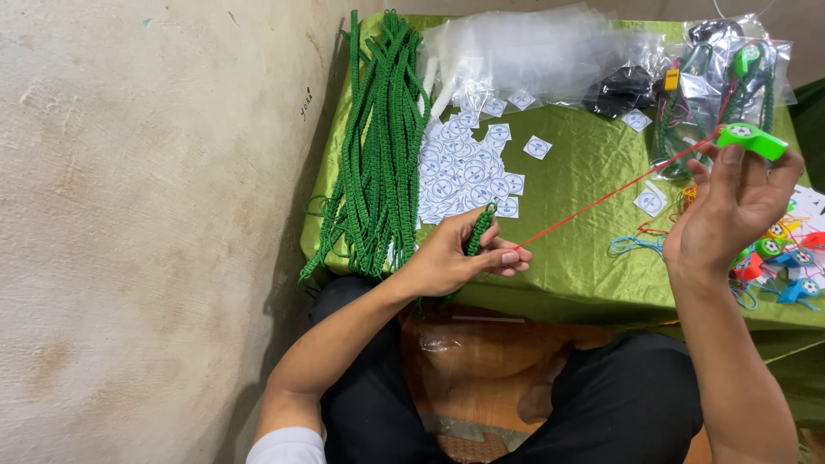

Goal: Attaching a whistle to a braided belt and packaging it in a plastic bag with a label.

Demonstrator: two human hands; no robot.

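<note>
Two bare hands work over a low table [584, 283] covered in shiny green cloth, with a thin red string [610, 195] stretched taut between them. The left hand [455, 258] sits just off the table's near edge; its thumb and forefinger are pressed together on the end of the string, while the other fingers curl around a short green braided cord [479, 230] that stands up out of the fist. The right hand [730, 210] is raised above the table's right side, fingers loosely spread upward, its thumb and fingertips pinching a bright green whistle [752, 139] from which the string runs.

Along the table's left edge a thick bundle of green braided cords [378, 146] lies and hangs over the near edge. Just beside it is a scatter of small white square stickers [468, 167]. Clear plastic bags [533, 51] are heaped at the far edge, and packed whistles in bags [730, 86] lie at the far right corner. Loose coloured whistles [786, 258] are piled at the right edge, below the raised hand.
</note>
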